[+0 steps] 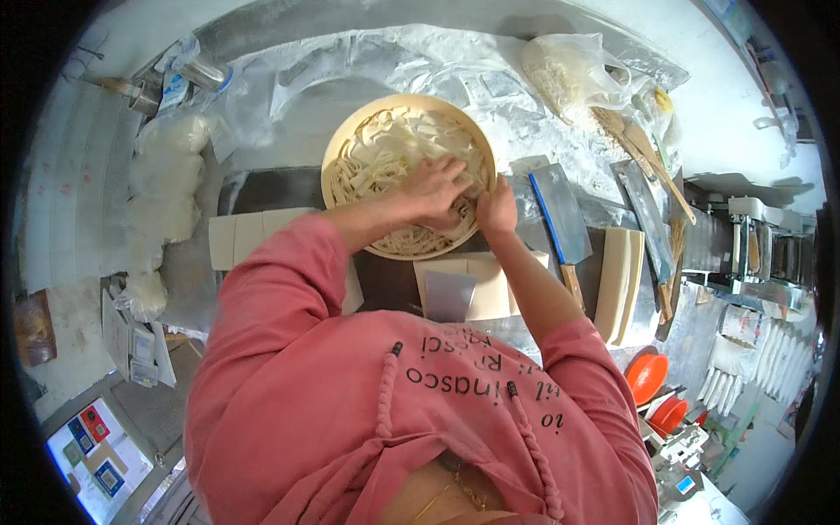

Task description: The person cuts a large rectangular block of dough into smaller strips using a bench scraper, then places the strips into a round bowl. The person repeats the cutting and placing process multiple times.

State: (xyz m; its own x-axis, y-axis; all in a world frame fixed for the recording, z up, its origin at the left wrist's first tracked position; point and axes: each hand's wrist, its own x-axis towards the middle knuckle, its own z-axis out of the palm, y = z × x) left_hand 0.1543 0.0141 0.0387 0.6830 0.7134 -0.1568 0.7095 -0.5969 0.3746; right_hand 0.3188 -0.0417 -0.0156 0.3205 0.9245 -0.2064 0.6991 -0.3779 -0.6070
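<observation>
A round, pale-rimmed container (338, 147) holds flat, wide noodles (380, 141) and narrower noodles (413, 241). My left hand (436, 190) reaches over its right half, fingers spread among the noodles; its palm side is hidden, so whether it grips any cannot be told. At the container's right rim, my right hand (497, 209) holds the edge, its fingertips partly hidden. Folded stacks of pale dough sheets (246, 237) lie left of the container, and more dough stacks (485, 266) lie below it with a grey scraper-like plate (450, 296) on top.
Right of the container lie a broad cleaver (564, 210), a folded dough slab (619, 285) and a long blade (646, 223). A flour-dusted plastic bag (571, 72) and a brush (613, 125) stand behind them. Filled plastic bags (167, 177) line the left side. Orange bowls (648, 377) sit lower right.
</observation>
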